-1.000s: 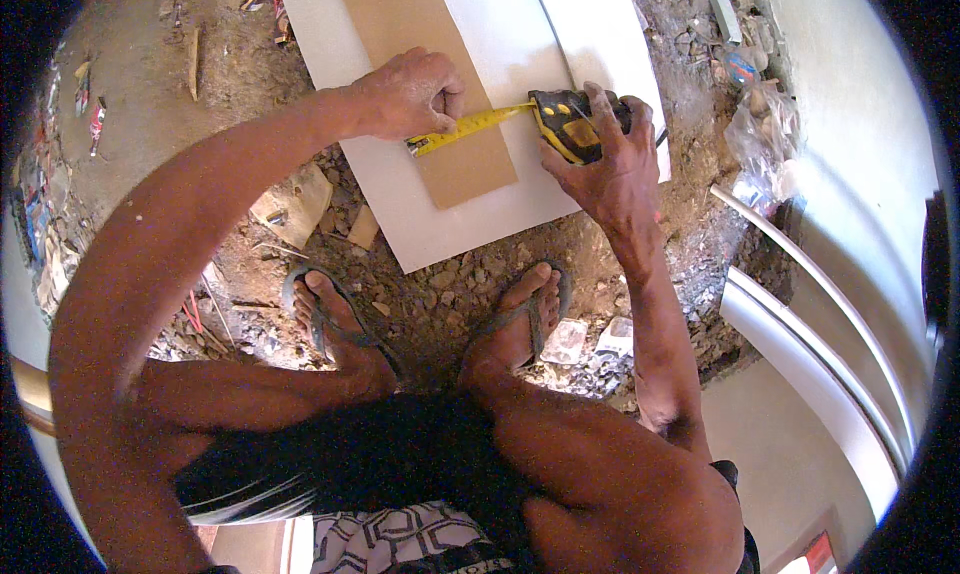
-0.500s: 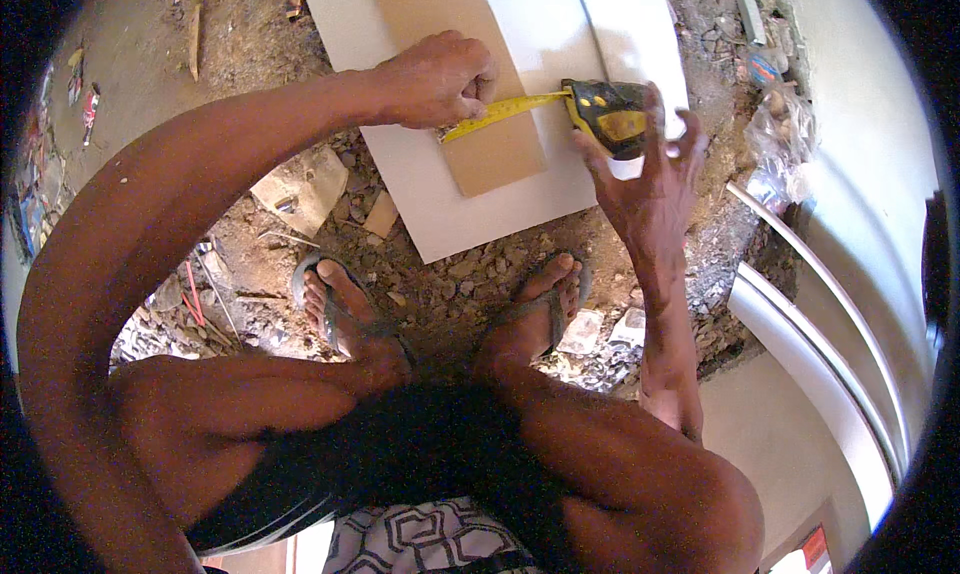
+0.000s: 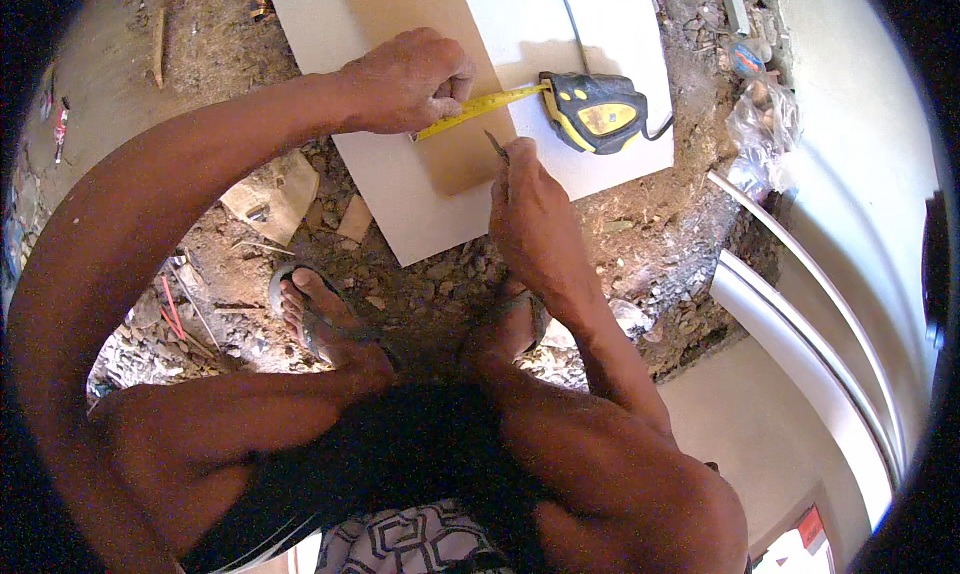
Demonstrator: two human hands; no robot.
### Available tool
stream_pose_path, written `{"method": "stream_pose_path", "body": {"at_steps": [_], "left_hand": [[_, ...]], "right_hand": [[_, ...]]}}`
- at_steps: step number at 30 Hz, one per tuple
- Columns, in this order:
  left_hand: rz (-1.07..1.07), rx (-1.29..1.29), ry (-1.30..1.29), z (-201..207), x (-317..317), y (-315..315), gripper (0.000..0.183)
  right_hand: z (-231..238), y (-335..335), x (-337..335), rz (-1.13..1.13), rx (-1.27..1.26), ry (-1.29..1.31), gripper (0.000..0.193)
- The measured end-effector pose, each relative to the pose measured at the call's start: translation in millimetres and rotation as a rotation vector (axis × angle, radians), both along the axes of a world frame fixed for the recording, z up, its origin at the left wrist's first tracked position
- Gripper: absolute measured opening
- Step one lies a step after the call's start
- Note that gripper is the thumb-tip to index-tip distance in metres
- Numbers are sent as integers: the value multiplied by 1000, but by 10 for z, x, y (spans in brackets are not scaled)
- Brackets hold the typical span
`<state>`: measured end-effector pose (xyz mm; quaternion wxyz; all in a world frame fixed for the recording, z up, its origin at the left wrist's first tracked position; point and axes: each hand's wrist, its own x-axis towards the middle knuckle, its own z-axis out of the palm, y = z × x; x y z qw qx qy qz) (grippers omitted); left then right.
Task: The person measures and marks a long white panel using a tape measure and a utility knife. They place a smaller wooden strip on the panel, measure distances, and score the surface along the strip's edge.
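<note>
My left hand [image 3: 415,79] is closed on the end of the yellow tape blade [image 3: 480,107], holding it across a brown strip [image 3: 462,164] on a white board [image 3: 405,199]. The black and yellow tape measure [image 3: 596,112] rests on the board to the right, its blade pulled out and nobody holding its case. Just below the blade, my right hand [image 3: 535,204] pinches a thin, dark, pointed stick [image 3: 496,144]. Its tip points up and left over the brown strip, close to the blade; whether it touches the strip I cannot tell.
Rubble and dirt surround the board. Flat scraps [image 3: 275,196] lie left of it. On the right are a clear plastic bag [image 3: 762,124], a long thin strip [image 3: 800,249] and a pale metal profile [image 3: 800,344] along the wall. My sandalled feet [image 3: 325,314] stand near the board's lower edge.
My right hand has let go of the tape measure case and moved left and down, with the thin pointed stick now showing in its fingers. My left hand still holds the blade end.
</note>
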<state>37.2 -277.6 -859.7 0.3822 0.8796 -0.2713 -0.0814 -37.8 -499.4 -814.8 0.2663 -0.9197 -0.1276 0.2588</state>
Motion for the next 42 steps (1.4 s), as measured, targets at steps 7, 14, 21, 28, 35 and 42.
{"method": "stream_pose_path", "body": {"at_steps": [7,14,21,28,35,42], "left_hand": [[-108,-17,138,121,152,-43,11],[-115,69,305,123,172,-60,11],[-118,90,258,153,173,-67,11],[-138,50,206,46,165,-44,15],[-125,70,234,102,172,-63,14],[-115,80,274,147,168,-66,14]], "right_hand": [[-56,67,27,33,79,-97,10],[-143,153,-35,38,73,-129,13],[-121,173,-4,9,83,-105,12],[-125,164,-8,4,85,-97,12],[-106,192,15,2,58,-78,12],[-91,206,16,5,84,-102,12]]}}
